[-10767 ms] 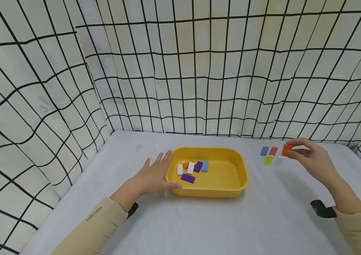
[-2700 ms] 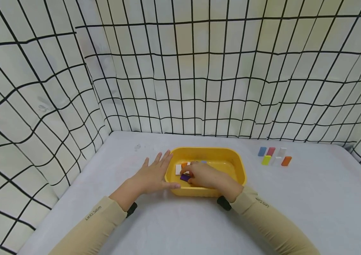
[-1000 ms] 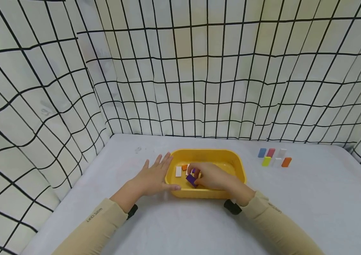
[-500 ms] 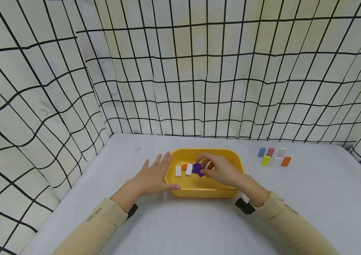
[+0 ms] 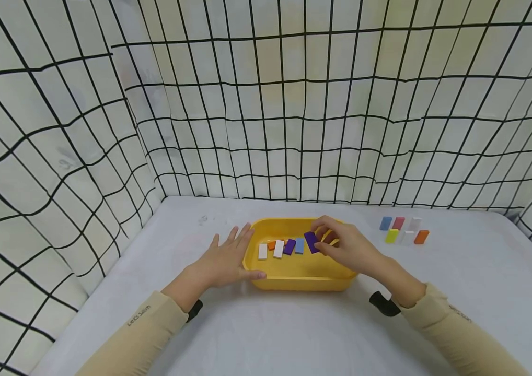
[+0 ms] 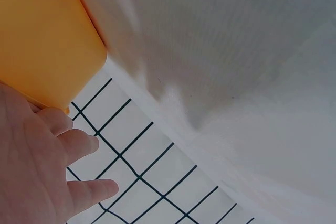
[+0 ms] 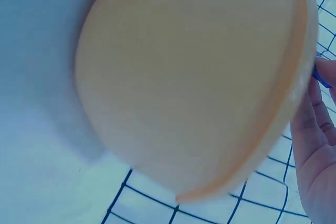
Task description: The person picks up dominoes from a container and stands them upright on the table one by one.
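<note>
My right hand [image 5: 353, 248] pinches a purple domino-like block [image 5: 311, 242] between thumb and fingers, over the right half of the yellow tray [image 5: 303, 284]. In the right wrist view that block [image 7: 321, 78] shows only as a sliver behind the tray rim. My left hand [image 5: 221, 263] lies with fingers spread against the tray's left end, thumb over its front rim. Inside the tray are a white block [image 5: 263, 251], a second white block [image 5: 278, 249], a partly covered orange block [image 5: 272, 245], another purple block [image 5: 289, 247] and a light blue block [image 5: 299, 245].
On the white table [image 5: 266, 334], right of the tray, two rows hold a blue block [image 5: 385, 223], a pink-red block [image 5: 398, 223], a white block [image 5: 415, 224], a yellow-green block [image 5: 391, 236], another white one and an orange block [image 5: 421, 237]. Black netting [image 5: 308, 120] hangs behind.
Earlier, my right hand held an orange block by the right-hand group, where one now sits. Since then it has gripped a purple block in the tray and moved it rightward. Left hand unmoved.
</note>
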`<state>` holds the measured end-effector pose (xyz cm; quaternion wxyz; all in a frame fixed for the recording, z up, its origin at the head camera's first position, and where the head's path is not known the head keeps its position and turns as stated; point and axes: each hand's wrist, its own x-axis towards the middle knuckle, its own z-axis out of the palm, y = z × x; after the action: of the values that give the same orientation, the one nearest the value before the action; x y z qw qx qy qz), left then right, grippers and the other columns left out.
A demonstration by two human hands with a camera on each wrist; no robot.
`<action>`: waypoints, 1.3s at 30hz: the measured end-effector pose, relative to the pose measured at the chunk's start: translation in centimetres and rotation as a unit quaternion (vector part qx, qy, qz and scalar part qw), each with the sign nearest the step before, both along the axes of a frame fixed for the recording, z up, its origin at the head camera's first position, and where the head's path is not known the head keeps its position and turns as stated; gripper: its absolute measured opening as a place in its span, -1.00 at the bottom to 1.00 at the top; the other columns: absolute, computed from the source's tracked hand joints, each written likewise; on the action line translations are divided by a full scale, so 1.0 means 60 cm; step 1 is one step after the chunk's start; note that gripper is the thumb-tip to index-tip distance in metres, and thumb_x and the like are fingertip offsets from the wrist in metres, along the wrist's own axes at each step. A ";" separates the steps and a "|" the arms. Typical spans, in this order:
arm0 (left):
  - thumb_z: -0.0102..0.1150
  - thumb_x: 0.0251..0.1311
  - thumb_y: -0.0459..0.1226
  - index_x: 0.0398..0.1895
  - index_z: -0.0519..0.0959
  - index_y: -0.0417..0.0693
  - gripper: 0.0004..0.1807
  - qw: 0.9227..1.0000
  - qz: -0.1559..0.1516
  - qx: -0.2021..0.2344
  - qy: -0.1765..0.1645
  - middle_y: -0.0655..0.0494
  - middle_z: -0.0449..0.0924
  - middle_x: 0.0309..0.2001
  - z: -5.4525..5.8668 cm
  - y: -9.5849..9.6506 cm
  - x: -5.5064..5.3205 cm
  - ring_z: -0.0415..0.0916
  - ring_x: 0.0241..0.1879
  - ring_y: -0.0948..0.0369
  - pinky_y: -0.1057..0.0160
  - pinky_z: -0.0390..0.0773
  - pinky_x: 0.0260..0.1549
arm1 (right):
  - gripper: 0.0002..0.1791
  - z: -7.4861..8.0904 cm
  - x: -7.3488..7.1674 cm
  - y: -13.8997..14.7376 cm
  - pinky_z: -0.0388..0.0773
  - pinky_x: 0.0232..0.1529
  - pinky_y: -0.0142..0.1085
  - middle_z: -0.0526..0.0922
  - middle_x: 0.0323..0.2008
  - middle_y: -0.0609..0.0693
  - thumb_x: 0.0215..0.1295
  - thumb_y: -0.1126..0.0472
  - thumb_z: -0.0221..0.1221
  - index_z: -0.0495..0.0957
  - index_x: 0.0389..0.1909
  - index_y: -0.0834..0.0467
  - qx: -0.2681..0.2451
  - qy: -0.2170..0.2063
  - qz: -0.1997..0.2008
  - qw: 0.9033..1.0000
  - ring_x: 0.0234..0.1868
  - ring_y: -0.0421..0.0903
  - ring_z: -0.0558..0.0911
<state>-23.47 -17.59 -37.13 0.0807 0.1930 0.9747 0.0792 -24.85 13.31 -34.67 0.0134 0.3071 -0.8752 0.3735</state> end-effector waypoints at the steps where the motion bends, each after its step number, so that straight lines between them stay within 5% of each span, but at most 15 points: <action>1: 0.10 0.19 0.45 0.67 -0.18 -0.19 0.29 1.000 0.000 0.000 -0.001 -0.03 -0.32 0.67 0.000 0.000 0.000 -0.32 0.61 -0.11 -0.40 -0.27 0.44 | -0.69 0.000 0.000 0.004 0.72 -0.18 -0.24 0.65 -0.15 0.03 0.38 0.40 0.28 0.50 0.07 0.13 -0.001 -0.001 -0.004 1.000 -0.17 -0.03 0.68; 20: 0.11 0.19 0.45 0.66 -0.18 -0.19 0.29 1.000 -0.001 0.003 -0.002 -0.04 -0.31 0.67 -0.002 0.001 0.001 -0.32 0.61 -0.12 -0.40 -0.27 0.43 | -0.55 -0.001 0.002 0.081 0.72 -0.12 -0.23 0.68 0.04 0.10 0.37 0.47 0.23 0.57 0.26 0.18 -0.016 0.019 -0.037 0.999 -0.06 0.04 0.65; 39: 0.11 0.20 0.43 0.66 -0.19 -0.19 0.28 1.000 0.000 -0.002 -0.006 -0.05 -0.32 0.66 0.004 0.001 0.001 -0.33 0.61 -0.12 -0.41 -0.28 0.43 | -0.58 0.002 -0.008 0.153 0.71 -0.16 -0.27 0.63 -0.10 0.14 0.37 0.44 0.27 0.53 0.23 0.22 -0.031 0.036 -0.072 0.996 -0.11 0.11 0.72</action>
<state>-23.40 -17.55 -36.91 0.0868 0.1923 0.9743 0.0787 -25.34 22.50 -34.57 0.0810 0.2554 -0.8821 0.3874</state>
